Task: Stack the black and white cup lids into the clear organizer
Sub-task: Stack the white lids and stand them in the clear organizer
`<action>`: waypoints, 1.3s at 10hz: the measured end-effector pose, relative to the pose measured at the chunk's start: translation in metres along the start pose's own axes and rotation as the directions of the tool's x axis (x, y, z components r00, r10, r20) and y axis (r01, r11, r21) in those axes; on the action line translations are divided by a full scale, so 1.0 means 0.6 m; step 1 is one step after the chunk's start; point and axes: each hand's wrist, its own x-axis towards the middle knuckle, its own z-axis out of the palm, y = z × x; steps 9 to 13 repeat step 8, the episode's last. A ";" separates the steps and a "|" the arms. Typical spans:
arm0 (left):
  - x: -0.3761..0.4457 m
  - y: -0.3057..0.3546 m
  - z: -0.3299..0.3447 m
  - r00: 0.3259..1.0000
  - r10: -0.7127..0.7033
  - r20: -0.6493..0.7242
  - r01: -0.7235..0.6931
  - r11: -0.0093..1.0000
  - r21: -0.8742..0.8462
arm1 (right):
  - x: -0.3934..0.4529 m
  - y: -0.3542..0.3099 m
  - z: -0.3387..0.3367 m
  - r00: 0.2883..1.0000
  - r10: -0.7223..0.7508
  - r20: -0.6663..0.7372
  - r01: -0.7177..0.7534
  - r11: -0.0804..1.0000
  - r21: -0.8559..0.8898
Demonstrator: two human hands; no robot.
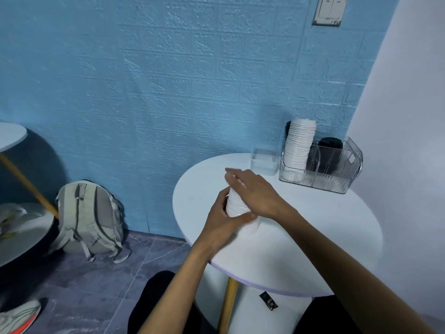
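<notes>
Left hand [222,214] fingers curl round stack of white plastic cup lids [240,210] on round white surface [313,237] — right hand [255,191] lies flat, fingers straight, over stack top; clear plastic organizer [320,169] well apart.

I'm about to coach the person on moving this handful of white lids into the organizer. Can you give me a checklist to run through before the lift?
1. Left hand grips the white lid stack: ok.
2. Right hand steadies the stack's top: ok.
3. Stack is straight: cannot tell, hands cover it.
4. Organizer stands within reach on the table: ok.
5. Room above the white lids in the organizer: not ok, already above the rim.
6. Small clear box is near the path: cannot tell.
</notes>
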 end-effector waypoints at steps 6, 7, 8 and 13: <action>0.018 0.013 0.079 0.906 -0.220 -0.361 0.109 0.947 -0.303 | -0.041 0.036 0.101 0.855 0.509 -0.099 0.030 0.141 0.990; 0.006 0.035 0.097 0.827 -0.226 -0.515 0.106 0.962 -0.252 | -0.044 0.026 0.106 0.806 0.576 -0.137 0.031 0.189 0.981; 0.002 0.052 0.102 0.810 -0.176 -0.559 0.072 0.976 -0.204 | -0.042 0.023 0.112 0.781 0.602 -0.166 0.049 0.206 0.977; 0.002 0.052 0.102 0.810 -0.176 -0.559 0.072 0.976 -0.204 | -0.042 0.023 0.112 0.781 0.602 -0.166 0.049 0.206 0.977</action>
